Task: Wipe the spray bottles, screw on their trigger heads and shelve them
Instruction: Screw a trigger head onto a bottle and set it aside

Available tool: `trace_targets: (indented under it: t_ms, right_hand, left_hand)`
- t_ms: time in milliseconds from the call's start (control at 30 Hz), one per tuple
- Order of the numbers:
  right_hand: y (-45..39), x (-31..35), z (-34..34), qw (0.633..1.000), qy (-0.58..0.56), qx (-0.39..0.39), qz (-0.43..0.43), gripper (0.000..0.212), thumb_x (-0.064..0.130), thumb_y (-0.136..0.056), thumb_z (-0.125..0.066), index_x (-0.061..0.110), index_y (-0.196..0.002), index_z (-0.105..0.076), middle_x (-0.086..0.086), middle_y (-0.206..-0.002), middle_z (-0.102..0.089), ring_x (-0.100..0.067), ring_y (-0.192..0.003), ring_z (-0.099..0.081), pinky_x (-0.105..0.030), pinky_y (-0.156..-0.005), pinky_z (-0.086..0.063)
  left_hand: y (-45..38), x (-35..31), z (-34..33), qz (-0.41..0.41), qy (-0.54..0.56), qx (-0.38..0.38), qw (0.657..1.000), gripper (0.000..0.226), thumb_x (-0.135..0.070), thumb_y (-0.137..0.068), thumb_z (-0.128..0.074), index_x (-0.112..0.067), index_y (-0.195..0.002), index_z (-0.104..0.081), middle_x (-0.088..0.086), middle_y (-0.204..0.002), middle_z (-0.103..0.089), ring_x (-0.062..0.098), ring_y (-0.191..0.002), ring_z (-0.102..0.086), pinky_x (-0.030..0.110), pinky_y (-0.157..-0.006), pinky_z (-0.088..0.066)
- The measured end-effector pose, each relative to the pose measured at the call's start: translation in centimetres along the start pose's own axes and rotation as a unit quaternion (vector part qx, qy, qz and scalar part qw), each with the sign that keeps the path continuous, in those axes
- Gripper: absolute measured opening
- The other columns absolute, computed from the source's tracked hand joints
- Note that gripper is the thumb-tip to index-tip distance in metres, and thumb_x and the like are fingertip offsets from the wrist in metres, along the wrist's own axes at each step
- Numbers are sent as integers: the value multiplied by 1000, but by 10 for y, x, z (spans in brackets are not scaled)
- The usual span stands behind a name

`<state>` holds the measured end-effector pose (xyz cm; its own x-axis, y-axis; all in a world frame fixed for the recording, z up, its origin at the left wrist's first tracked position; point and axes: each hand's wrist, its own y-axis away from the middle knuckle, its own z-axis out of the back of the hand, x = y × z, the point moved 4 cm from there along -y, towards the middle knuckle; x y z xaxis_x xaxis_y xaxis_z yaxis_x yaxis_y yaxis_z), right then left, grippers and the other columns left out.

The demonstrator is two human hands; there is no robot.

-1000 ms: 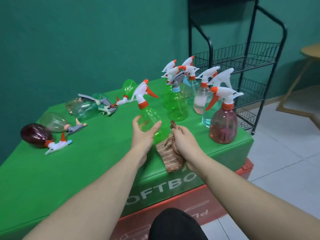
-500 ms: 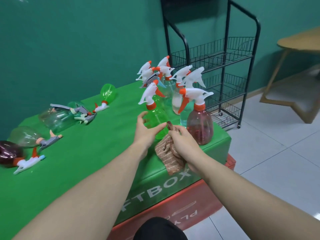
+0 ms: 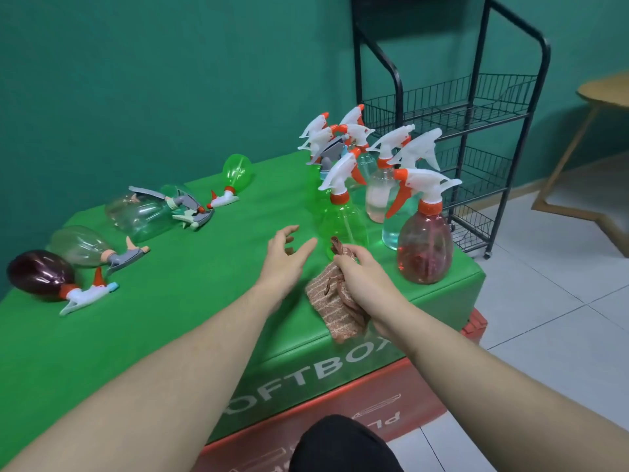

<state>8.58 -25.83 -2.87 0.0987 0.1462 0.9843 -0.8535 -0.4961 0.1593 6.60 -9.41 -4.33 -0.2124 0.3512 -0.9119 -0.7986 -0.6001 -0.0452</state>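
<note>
We are seeing bright, even indoor light casting soft shadows; the wide lens is bending the rack [image 3: 476, 107] and stretching the edges.

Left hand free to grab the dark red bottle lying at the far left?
Probably yes. The left hand is open and holds nothing, and bare green mat lies between it and the dark red bottle. The clear bottle sits just behind, not across the path.
</note>
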Motion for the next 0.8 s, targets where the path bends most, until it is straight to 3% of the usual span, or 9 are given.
trace_targets:
  t_ms: [200,367,533,633,800]
  right_hand:
    - [-14,8,-56,999,25,29,10,26,27,-102,-47,26,-128,-53,-3,-103,-67,-21,-96,-66,-32,-84,-49]
    - [-39,17,-109,997,44,52,23,24,25,-102,-49,26,-126,-54,2,-92,-64,-12,-77,-59,-24,-66,-43]
    - [-79,28,-145,993,94,60,43,27,28,-102,-47,29,-128,-52,-1,-97,-68,-23,-90,-66,-31,-80,-49]
    - [-109,36,-157,988,128,61,61,24,28,-102,-46,30,-125,-50,-2,-95,-68,-22,-82,-64,-33,-77,-49]
    - [-161,46,-167,975,200,45,86,31,28,-102,-44,32,-132,-46,8,-94,-63,-19,-92,-63,-33,-79,-45]
  left_hand:
    - [1,36,78,2,-97,-25,995,36,-27,-100,-65,-23,-135,-57,3,-141,-52,11,-121,-48,27,-105,-35]
    - [-4,70,145,16,-172,-36,984,38,-21,-101,-65,-19,-138,-57,5,-144,-52,14,-132,-47,30,-114,-30]
    - [-31,91,190,19,-254,-51,966,42,-26,-100,-65,-25,-141,-56,1,-151,-49,20,-141,-43,44,-122,-29]
    - [-59,90,198,-1,-327,-49,944,48,-33,-99,-63,-30,-145,-51,-2,-154,-44,19,-146,-33,45,-123,-18]
    - [-129,79,189,-45,-436,-21,898,59,-42,-97,-61,-34,-152,-41,2,-159,-36,21,-152,-22,47,-126,-7]
